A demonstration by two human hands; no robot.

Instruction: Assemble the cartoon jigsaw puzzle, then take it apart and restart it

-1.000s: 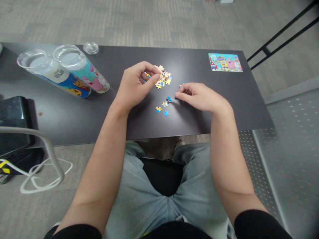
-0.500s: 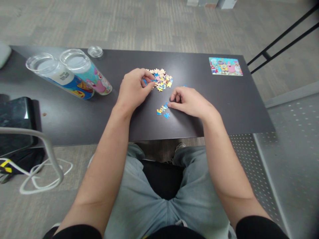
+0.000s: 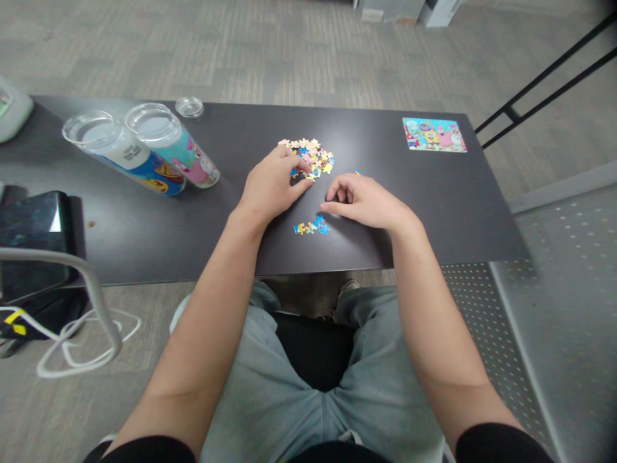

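Note:
A heap of jigsaw puzzle pieces (image 3: 317, 154), pale backs and coloured faces mixed, lies in the middle of the dark table. At its near left edge is my left hand (image 3: 274, 182), thumb and fingers apart, with nothing visible between them. A short row of yellow and blue puzzle pieces (image 3: 312, 226) lies nearer to me, just left of and below my right thumb. My right hand (image 3: 362, 199) hovers beside this row, its fingers loosely curled and the thumb apart from them. Behind its knuckles, a bit of a blue piece (image 3: 357, 172) peeks out.
A colourful cartoon picture card (image 3: 435, 136) lies at the table's far right. Two clear-topped printed canisters (image 3: 166, 151) stand on the left, with a clear round lid (image 3: 189, 107) behind them. A black glossy device (image 3: 36, 241) and a white cable (image 3: 80, 370) are at far left.
My left hand has moved right and slightly nearer along the heap. The small row has turned flatter and shifted left, with the loose blue piece now against it. My right thumb is off the row.

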